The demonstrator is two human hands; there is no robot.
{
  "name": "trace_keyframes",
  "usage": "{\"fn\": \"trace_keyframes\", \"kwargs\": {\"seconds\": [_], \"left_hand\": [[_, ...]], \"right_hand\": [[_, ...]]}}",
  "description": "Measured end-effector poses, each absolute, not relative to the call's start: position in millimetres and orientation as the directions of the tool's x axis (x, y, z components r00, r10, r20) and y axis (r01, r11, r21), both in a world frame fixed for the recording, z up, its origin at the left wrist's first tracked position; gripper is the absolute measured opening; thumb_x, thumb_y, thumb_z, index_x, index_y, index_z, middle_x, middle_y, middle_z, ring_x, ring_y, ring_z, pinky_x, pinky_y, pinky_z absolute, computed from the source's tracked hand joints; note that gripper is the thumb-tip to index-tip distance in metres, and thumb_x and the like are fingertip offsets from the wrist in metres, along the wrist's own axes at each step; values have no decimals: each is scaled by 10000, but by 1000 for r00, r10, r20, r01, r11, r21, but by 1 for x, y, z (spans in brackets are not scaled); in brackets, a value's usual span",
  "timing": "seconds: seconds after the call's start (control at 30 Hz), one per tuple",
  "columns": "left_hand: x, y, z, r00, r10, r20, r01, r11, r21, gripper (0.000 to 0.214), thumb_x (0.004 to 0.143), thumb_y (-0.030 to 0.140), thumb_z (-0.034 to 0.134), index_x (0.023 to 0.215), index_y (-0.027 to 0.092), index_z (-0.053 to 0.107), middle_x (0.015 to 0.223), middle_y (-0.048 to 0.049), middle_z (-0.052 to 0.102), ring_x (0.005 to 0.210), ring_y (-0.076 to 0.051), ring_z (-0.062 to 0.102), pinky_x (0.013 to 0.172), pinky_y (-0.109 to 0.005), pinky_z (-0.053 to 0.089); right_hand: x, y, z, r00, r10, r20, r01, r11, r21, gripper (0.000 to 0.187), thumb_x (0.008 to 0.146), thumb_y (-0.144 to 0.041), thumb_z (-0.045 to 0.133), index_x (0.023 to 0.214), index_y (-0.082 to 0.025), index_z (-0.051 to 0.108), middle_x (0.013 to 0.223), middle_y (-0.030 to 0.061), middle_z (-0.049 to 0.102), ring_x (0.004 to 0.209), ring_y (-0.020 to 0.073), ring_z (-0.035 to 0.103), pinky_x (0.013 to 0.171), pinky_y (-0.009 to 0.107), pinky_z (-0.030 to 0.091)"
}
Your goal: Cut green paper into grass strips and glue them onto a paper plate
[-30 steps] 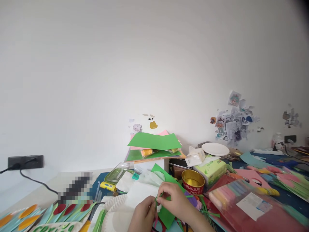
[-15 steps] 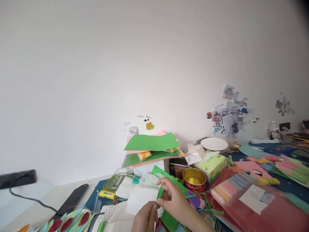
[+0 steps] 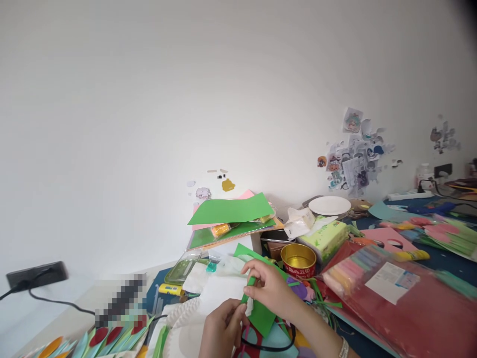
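Note:
Between both hands is a small green paper strip (image 3: 250,287), narrow and apparently folded or rolled. My right hand (image 3: 271,287) pinches its upper part between thumb and fingers. My left hand (image 3: 224,325) grips the lower end, fingertips pressed together. A bit of white paper hangs just under the strip by my right fingers. Beneath the hands lie a green paper sheet (image 3: 264,318) and white paper (image 3: 225,293). A black cable (image 3: 270,348) curves below my right wrist.
A red tin with a gold inside (image 3: 298,258) stands right of my hands, near a tissue pack (image 3: 324,238). Farther right lies a red plastic folder (image 3: 421,308). A yellow glue stick (image 3: 170,289) is at left. Stacked coloured paper (image 3: 231,211) leans by the wall.
The view has tilted slightly downward. My hands have drawn a little apart along the green strip, so more of it shows; both still hold it.

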State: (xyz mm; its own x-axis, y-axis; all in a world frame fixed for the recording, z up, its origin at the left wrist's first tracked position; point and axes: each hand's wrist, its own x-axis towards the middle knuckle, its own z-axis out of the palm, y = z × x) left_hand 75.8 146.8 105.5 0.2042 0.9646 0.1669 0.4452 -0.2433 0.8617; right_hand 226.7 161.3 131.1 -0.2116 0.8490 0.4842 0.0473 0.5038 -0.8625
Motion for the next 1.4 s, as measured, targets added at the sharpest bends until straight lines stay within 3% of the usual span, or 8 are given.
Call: {"fn": "trace_keyframes", "kwargs": {"seconds": [0.27,0.47,0.67,0.93,1.1,1.23,1.4], "left_hand": [[75,141,115,251,929,274,562,-370,739,293,809,377,407,567,220,457,491,18,482,542,-163,479,597,-240,346],[80,137,118,237,952,192,577,-297,761,281,813,334,358,548,240,343,387,55,378,419,-138,404,528,-241,333],[79,134,122,341,932,120,550,-301,779,253,828,283,310,581,237,338,446,34,439,446,-140,444,518,-238,327],[73,147,105,336,905,262,722,-426,545,277,824,249,422,569,240,315,491,45,351,454,-132,343,507,-254,204],[76,149,96,338,919,204,706,-391,590,190,799,215,428,610,234,416,539,18,421,487,-149,372,534,-264,268],[77,148,93,338,909,244,638,-411,651,117,776,210,413,683,225,483,667,-22,518,618,-176,452,623,-277,340],[81,144,98,324,913,249,609,-402,683,161,777,267,383,635,220,445,658,-11,499,634,-169,438,609,-272,357]], "right_hand": [[233,159,136,-184,855,484,181,514,-838,242,686,-130,557,913,-213,544,601,-75,448,526,103,397,520,220,322],[231,159,136,-173,855,489,205,517,-831,249,681,-138,556,915,-221,551,588,-76,425,516,106,390,515,225,331],[232,161,133,-157,855,494,255,519,-816,260,671,-135,551,915,-223,560,592,-72,405,515,107,388,511,223,340],[239,164,130,-138,851,507,309,523,-794,278,699,-144,545,969,-210,560,640,-50,473,582,123,446,571,239,380],[244,164,134,-129,870,476,405,484,-775,289,707,-162,549,990,-205,585,689,-16,537,637,157,516,619,276,416],[246,166,134,-83,865,495,452,475,-755,303,706,-183,550,1004,-210,596,759,22,592,726,195,560,630,285,435],[246,163,137,-69,863,501,453,474,-755,309,706,-187,544,1010,-198,595,821,57,623,764,209,588,632,280,439]]}}
